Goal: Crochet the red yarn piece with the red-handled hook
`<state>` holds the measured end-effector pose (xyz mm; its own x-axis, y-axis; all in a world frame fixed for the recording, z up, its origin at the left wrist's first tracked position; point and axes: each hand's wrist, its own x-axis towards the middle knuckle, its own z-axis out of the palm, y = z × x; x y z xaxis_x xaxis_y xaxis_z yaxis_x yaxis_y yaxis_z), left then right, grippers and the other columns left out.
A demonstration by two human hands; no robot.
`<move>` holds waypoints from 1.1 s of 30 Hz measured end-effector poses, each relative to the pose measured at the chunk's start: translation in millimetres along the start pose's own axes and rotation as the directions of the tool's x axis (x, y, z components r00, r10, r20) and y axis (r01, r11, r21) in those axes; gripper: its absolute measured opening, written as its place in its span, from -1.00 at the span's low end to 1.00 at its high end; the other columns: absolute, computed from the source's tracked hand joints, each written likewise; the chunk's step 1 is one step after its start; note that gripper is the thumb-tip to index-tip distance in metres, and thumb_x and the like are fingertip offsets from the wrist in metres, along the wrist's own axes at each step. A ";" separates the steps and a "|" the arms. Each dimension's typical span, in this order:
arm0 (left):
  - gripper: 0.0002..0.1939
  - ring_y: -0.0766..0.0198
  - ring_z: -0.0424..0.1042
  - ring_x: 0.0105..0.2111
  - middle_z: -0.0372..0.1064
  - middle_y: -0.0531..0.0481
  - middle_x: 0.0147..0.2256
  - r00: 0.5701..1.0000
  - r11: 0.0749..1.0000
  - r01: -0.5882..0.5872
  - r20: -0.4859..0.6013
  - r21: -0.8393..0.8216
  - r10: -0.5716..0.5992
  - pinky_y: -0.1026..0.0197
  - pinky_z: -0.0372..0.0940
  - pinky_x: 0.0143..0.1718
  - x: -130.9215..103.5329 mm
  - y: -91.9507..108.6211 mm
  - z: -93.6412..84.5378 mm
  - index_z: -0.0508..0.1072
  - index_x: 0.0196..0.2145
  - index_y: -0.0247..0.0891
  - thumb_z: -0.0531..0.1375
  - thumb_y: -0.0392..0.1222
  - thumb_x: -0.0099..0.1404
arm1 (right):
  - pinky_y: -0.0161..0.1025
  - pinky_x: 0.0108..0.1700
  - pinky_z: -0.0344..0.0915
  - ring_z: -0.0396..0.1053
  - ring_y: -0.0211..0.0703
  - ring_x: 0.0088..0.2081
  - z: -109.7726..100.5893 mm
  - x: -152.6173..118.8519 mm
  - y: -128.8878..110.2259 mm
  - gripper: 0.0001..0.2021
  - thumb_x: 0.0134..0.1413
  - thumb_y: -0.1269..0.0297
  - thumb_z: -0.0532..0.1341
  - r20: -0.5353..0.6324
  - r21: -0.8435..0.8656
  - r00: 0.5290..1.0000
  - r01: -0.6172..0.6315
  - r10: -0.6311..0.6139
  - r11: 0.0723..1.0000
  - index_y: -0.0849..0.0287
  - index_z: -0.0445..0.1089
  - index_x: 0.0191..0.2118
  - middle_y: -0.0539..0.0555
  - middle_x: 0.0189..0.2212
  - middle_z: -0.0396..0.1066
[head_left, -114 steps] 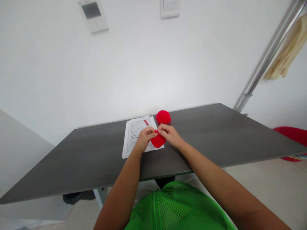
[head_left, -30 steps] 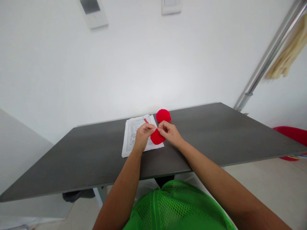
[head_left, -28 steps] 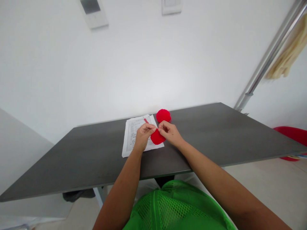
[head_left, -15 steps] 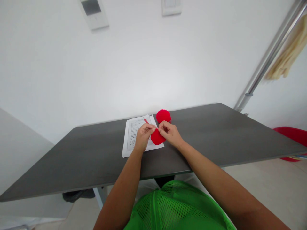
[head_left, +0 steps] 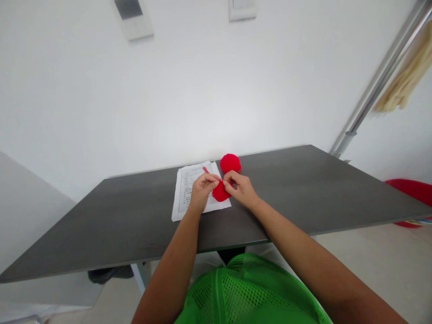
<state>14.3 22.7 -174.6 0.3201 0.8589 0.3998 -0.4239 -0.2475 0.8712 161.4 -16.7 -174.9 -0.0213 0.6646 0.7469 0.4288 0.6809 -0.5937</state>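
A flat, rounded red piece [head_left: 221, 192], which looks like yarn work, hangs between my two hands over printed paper sheets [head_left: 185, 191]. My left hand [head_left: 203, 189] pinches its upper left edge. At its upper right, my right hand [head_left: 240, 186] grips it between thumb and fingers. Just behind my right hand a red yarn ball [head_left: 230, 163] rests on the dark table [head_left: 286, 189]. A thin red item [head_left: 205, 169] shows above my left fingers; whether it is held cannot be made out.
Behind the table rises a white wall with two wall panels [head_left: 135, 24] [head_left: 242, 9]. A metal pole [head_left: 374, 85] and cream gloves [head_left: 405, 78] are at the right. Below the table's right end is a red basin [head_left: 411, 191]. A dark bag [head_left: 110, 273] lies under the table.
The red piece has tilted and its lower edge sits slightly higher. My right fingers have shifted a little along its top edge. The yarn ball and paper have stayed in place.
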 end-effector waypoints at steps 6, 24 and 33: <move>-0.86 0.32 0.39 -0.30 0.43 0.01 -0.34 1.000 1.000 -0.015 -0.019 0.025 0.015 0.23 0.27 -0.19 0.4 -1.8 -1.1 0.47 -0.53 -0.26 0.37 -0.28 -0.06 | -0.36 -0.45 0.16 0.18 -0.32 -0.53 -1.3 0.0 -0.7 -0.92 0.04 0.40 0.11 0.001 -0.018 1.000 0.022 -0.022 1.000 0.15 0.24 -0.45 -0.05 -0.55 0.27; -0.86 0.30 0.40 -0.31 0.44 -0.02 -0.37 0.998 1.000 -0.009 -0.062 -0.005 0.009 0.22 0.28 -0.21 -1.0 4.6 1.6 0.50 -0.57 -0.26 0.40 -0.26 -0.13 | -0.32 -0.38 0.21 0.26 -0.26 -0.46 -1.9 -0.5 -2.5 -0.93 0.09 0.36 0.10 0.009 -0.001 1.000 0.023 -0.023 1.000 0.14 0.26 -0.41 0.00 -0.48 0.34; -0.86 0.31 0.40 -0.32 0.45 -0.01 -0.38 0.997 0.999 -0.041 -0.063 0.004 0.042 0.23 0.28 -0.20 -0.8 4.2 0.7 0.50 -0.57 -0.25 0.40 -0.27 -0.13 | -0.32 -0.38 0.22 0.26 -0.28 -0.47 -1.0 -1.2 -0.4 -0.92 0.11 0.34 0.11 -0.001 0.038 0.999 0.039 -0.039 0.999 0.16 0.27 -0.40 -0.01 -0.48 0.33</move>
<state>12.9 20.6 -171.0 0.2478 0.8746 0.4168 -0.4331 -0.2848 0.8551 162.1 -18.1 -175.3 -0.0369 0.6371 0.7699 0.3928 0.7176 -0.5751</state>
